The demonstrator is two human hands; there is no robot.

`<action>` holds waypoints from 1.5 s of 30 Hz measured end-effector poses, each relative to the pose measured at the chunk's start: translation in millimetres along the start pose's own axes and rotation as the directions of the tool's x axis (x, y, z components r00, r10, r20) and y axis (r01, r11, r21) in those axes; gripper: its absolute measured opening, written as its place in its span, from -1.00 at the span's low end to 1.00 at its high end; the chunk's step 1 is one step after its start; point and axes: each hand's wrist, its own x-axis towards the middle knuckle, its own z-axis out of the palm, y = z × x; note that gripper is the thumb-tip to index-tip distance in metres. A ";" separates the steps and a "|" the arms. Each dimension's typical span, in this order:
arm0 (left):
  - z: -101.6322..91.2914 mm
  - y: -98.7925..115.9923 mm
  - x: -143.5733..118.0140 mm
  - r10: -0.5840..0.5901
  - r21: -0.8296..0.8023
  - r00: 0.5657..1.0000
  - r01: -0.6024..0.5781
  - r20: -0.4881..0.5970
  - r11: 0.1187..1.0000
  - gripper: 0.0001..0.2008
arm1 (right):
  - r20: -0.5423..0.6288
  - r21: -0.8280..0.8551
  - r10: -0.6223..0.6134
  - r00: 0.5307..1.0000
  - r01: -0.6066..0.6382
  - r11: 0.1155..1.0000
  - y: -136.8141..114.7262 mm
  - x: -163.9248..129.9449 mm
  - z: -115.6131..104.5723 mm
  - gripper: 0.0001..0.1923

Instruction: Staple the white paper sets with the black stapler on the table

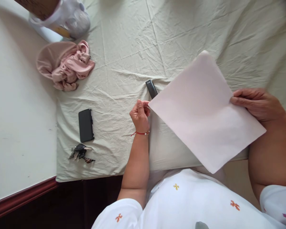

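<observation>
While RH (264, 104) grips paper (202, 111), LH (140, 116) touching

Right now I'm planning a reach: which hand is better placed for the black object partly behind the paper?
Probably the left hand, beside the black object at the left corner of the paper; the right hand grips the right edge, farther off.

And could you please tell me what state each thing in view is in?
Pale paper: unfolded, held up.
Right hand: pinching the paper's edge.
Left hand: curled at the paper's corner, grip unclear.
Black object: partly hidden by the paper.
Black phone-like item: lying flat.
Keys: bunched, lying down.
Pink cloth: crumpled.
Clear plastic: bunched up.
Tablecloth: spread out, wrinkled.
</observation>
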 end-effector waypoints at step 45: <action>7.2 3.9 -1.2 -0.268 -0.041 0.919 0.292 0.290 0.956 -0.49 | 0.273 -0.095 -0.316 0.909 0.352 0.931 15.1 22.4 35.1 -0.70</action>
